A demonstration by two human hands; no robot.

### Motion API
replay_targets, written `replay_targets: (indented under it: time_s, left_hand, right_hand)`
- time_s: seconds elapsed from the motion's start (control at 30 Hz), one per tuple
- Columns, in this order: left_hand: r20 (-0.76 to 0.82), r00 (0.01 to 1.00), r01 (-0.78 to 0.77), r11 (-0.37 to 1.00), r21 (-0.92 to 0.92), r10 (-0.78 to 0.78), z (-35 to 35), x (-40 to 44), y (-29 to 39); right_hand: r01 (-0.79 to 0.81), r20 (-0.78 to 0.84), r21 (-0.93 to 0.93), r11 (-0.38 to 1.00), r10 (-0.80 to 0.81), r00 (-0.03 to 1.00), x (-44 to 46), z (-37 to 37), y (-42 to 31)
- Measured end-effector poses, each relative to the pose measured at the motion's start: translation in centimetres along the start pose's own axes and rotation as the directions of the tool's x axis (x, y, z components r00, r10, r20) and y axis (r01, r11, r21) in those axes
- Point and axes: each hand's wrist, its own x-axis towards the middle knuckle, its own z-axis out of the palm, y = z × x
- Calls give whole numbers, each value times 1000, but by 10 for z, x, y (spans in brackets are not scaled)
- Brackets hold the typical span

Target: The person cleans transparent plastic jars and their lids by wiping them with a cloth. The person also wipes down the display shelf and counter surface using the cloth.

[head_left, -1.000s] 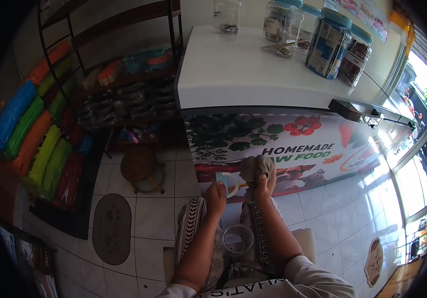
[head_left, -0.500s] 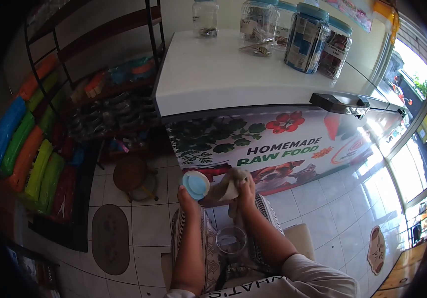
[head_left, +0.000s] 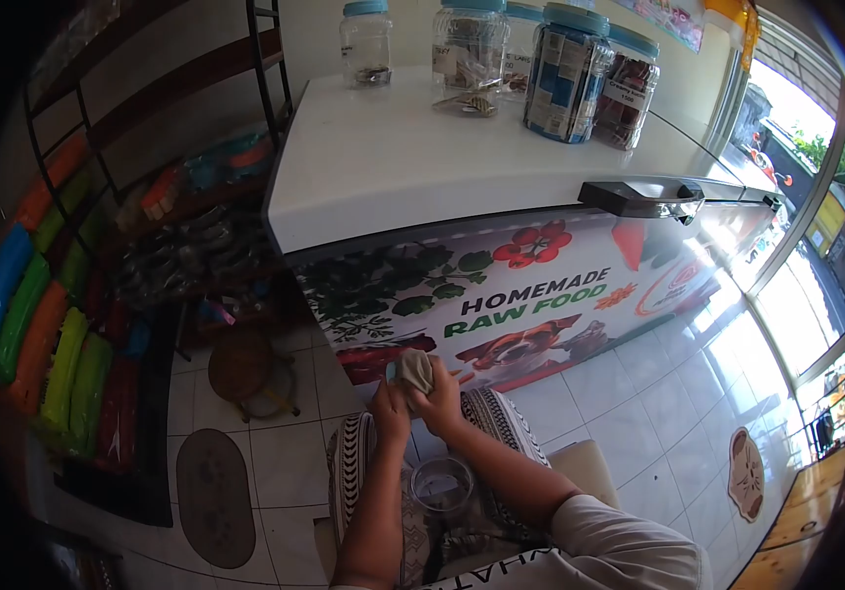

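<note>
Both of my hands are together above my lap, in front of the printed freezer panel. My left hand (head_left: pixel 390 409) grips a light blue jar lid (head_left: pixel 392 373), of which only a small edge shows. A greyish-beige cloth (head_left: pixel 415 374) is bunched in my right hand (head_left: pixel 444 395) and pressed over the lid, covering most of it. The right fingers are partly hidden by the cloth. Between my thighs sits a clear plastic jar (head_left: pixel 442 484), its round opening facing up.
A white chest freezer (head_left: pixel 363 187) stands ahead, with several blue-lidded jars (head_left: pixel 568 79) on top and a black handle (head_left: pixel 639 200). To the left are a wooden stool (head_left: pixel 242 366), a paw-print mat (head_left: pixel 216 499) and stacked colourful packs (head_left: pixel 39 334). A cat-shaped mat (head_left: pixel 746 474) lies right.
My right hand has brought the cloth left onto the lid, which has turned from facing me to nearly hidden. The camera view has shifted slightly.
</note>
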Motion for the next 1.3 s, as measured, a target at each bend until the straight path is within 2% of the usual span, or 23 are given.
replay_targets:
  time_s: [0.03, 0.1, 0.23, 0.3, 0.33, 0.37, 0.4, 0.43, 0.47, 0.5, 0.57, 0.63, 0.7, 0.77, 0.9, 0.97, 1.0, 1.03, 1.07, 1.13, 1.2, 1.23, 1.3]
  left_hand:
    - [11, 1000, -2, 1000, -8, 2, 3, 0, 0]
    - [-19, 994, -105, 952, -289, 104, 1, 0, 15]
    - [-29, 991, -135, 950, -280, 132, 0, -2, 29]
    - [194, 976, -83, 995, -63, 94, -12, -6, 20]
    - [197, 976, -81, 995, -65, 92, -10, -13, 11]
    - [222, 973, 143, 908, -394, -57, -5, -20, -4]
    - [294, 938, 338, 673, -658, -183, -4, -20, 0]
    - [299, 938, 336, 675, -657, -177, -3, -17, 4]
    - [268, 886, 426, 436, -793, -379, -4, -9, 33]
    - [280, 777, 435, 159, -886, -564, -4, -5, 49]
    - [270, 794, 455, 238, -858, -545, -9, 2, 42]
    - [186, 806, 461, 401, -791, -561, -15, 10, 39]
    - [114, 764, 470, 426, -773, -636, -16, 16, 23]
    - [25, 896, 369, 712, -598, -443, -15, 15, -23]
    - [112, 844, 496, 685, -533, -525, -27, 11, 48]
    - [-9, 950, 259, 801, -540, -312, -27, 6, 41]
    - [85, 987, 159, 882, -444, -135, -26, 5, 41]
    - [86, 987, 159, 881, -446, -134, -18, 4, 35]
    - [47, 999, -9, 957, -289, 24, -3, 1, 25]
    - [10, 995, -94, 964, -249, 100, 15, -8, 30]
    - [42, 998, -34, 939, -343, 51, 6, -9, 37]
    - [79, 997, 26, 901, -433, 9, 2, -9, 41]
    - [101, 994, 72, 887, -456, -28, -6, -8, 43]
  right_hand:
    - [54, 32, -121, 991, -51, 998, -1, 1, -1]
    - [28, 14, -82, 996, -27, 1000, 1, -1, -1]
    - [65, -40, -87, 994, -68, 997, 8, -6, -1]
    - [23, -76, -97, 995, -30, 997, 20, -12, 11]
    - [-84, -123, -11, 996, 82, 989, 33, -17, 20]
    - [-185, -159, 81, 979, 196, 968, 40, -21, 34]
    - [-161, -79, 191, 968, 179, 981, 45, -22, 42]
    - [-157, -87, 193, 969, 176, 981, 40, -21, 49]
    - [-395, 145, 566, 724, 384, 912, 34, -20, 39]
    - [-588, 435, 753, 296, 447, 782, 26, -20, 27]
    - [-617, 472, 755, 222, 470, 746, 11, -16, 24]
    - [-698, 666, 591, 405, 243, 705, 8, -13, 53]
    - [-719, 682, 540, 438, 273, 678, 13, -27, 10]
    - [-742, 702, 481, 467, 302, 645, 16, -30, -6]
    - [-753, 669, 587, 299, 344, 658, 19, -28, 23]
    - [-777, 669, 592, 213, 407, 621, 22, -29, 29]
    - [-628, 539, 612, 481, 327, 776, 25, -31, 24]
    - [-417, 410, 576, 703, 194, 892, 28, -32, 18]
    - [-454, 460, 530, 716, 207, 864, 22, -28, 19]
    - [-371, 426, 481, 794, 158, 891, 7, -10, 19]
    - [-268, 459, 361, 893, 80, 885, 2, -6, 13]
    - [-268, 458, 362, 893, 80, 885, 1, -6, 11]
    - [-673, 645, 632, 383, 222, 732, -2, -6, 9]
